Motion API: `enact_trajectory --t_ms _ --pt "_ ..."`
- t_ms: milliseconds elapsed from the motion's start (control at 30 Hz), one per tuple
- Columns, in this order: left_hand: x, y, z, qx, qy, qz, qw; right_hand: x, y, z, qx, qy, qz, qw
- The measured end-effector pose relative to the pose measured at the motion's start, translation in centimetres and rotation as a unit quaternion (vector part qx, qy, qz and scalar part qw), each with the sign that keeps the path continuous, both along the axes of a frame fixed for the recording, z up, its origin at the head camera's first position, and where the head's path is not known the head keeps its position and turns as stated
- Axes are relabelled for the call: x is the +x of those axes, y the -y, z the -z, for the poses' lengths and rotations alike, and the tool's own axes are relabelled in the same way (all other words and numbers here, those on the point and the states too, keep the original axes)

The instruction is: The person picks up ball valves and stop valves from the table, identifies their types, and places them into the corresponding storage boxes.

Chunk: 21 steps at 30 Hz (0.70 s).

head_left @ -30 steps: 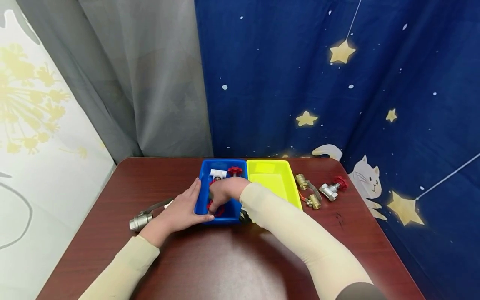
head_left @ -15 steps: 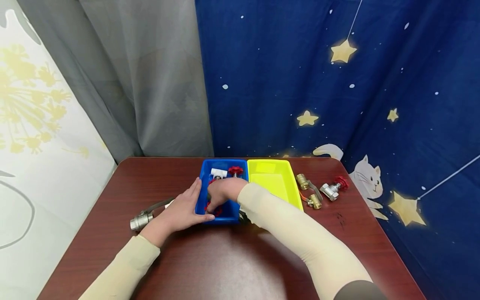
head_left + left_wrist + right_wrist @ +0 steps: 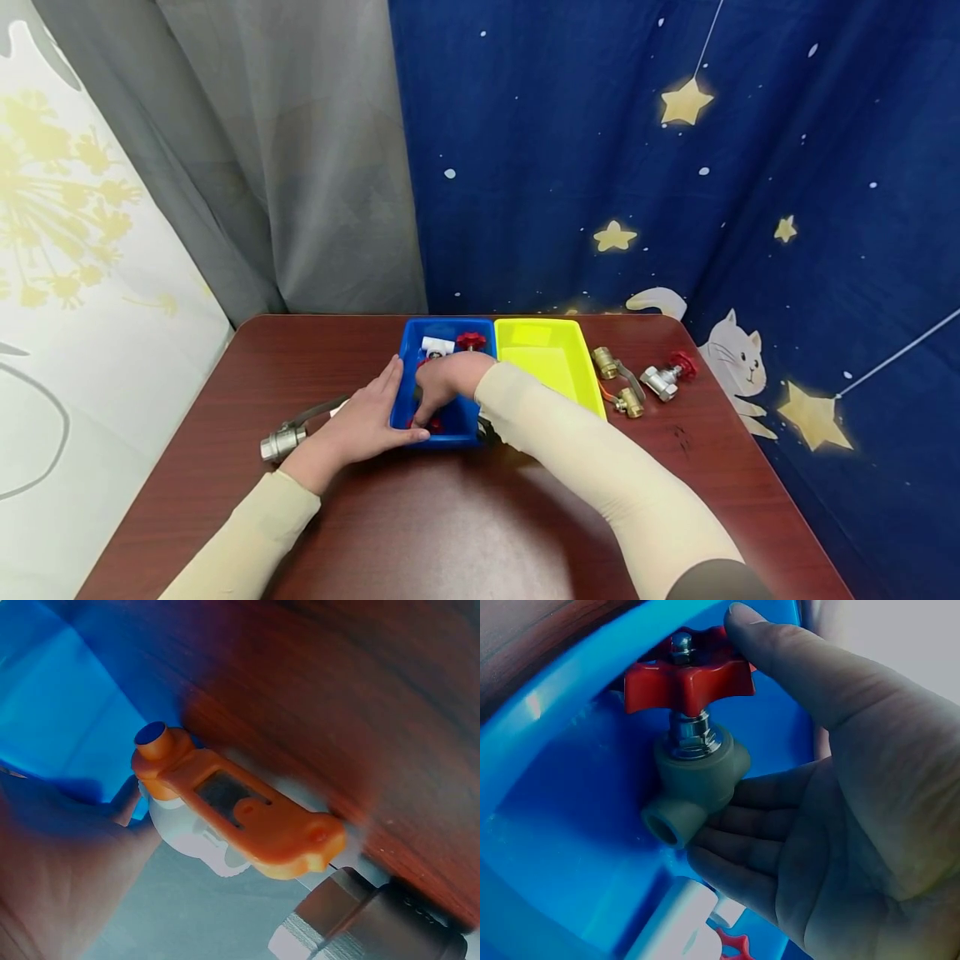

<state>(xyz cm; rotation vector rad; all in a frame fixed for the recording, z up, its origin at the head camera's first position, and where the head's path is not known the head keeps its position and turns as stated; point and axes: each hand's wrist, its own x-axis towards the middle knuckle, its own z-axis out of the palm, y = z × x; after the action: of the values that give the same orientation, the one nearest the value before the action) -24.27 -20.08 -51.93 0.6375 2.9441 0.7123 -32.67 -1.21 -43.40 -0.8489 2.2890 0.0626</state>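
The right hand (image 3: 855,787) is holding a grey plastic valve (image 3: 694,780) in the near left corner of a blue plastic tray (image 3: 450,322), fingers curling round its body, thumb touching its red lobed handwheel (image 3: 690,682) — a lopsided grip that risks tipping it into the wall. The left hand (image 3: 365,422) is resting fairly straight-fingered against the tray, grasping nothing; if it is bracing too lightly, a snag on the neighbouring white plastic valve (image 3: 675,919) could be dragging everything.

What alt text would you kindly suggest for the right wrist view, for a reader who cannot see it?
A person's right grip holds a grey valve inside a blue tray, thumb at its red wheel and fingers against its body. A white fitting shows at the bottom edge.
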Motion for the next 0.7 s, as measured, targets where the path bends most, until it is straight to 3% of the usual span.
enact_trajectory --t_ms 367,700 --pt "0.0 -0.1 0.1 0.003 -0.002 -0.001 1.0000 -0.2 -0.2 0.0 0.002 0.003 0.004 1.000" --pt "-0.2 0.0 0.3 0.000 -0.011 0.002 0.9999 -0.5 -1.5 0.3 -0.045 -0.004 0.004 0.999"
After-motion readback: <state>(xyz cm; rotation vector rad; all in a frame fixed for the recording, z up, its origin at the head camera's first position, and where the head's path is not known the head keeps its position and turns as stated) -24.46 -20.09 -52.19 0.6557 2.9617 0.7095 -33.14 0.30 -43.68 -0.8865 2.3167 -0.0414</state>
